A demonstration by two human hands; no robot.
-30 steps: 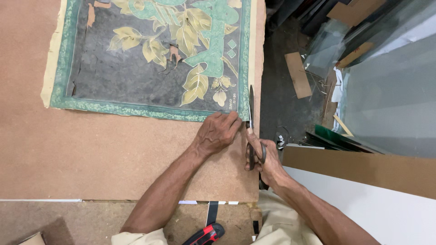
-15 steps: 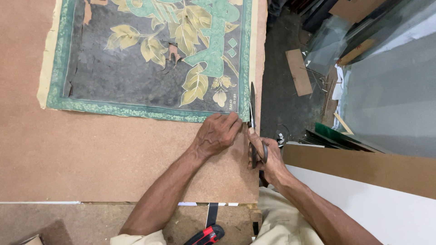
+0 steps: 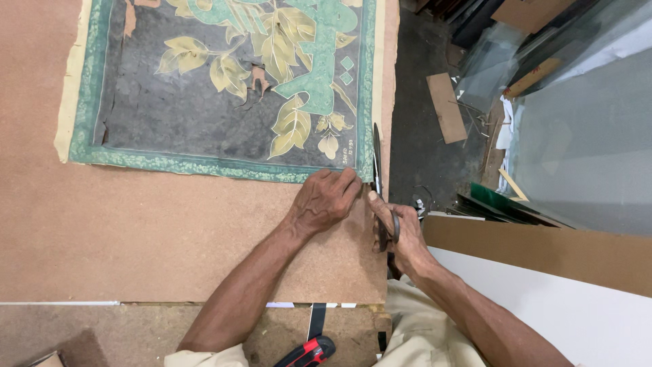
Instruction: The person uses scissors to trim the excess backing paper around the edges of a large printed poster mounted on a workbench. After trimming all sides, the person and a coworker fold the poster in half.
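Your right hand (image 3: 401,234) has its grip closed through the handles of the scissors (image 3: 377,180), blades pointing far along the right edge of the painted cloth (image 3: 224,88). Your left hand (image 3: 326,200) presses flat, grip open, on the cloth's near right corner on the brown surface (image 3: 136,238).

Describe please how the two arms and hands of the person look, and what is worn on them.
Both arms are bare from above the elbow down to the hands. The left hand and the right hand wear no gloves; no ring, watch or bracelet shows. Short pale beige sleeves end at the upper arms. Veins stand out on the left hand's back.
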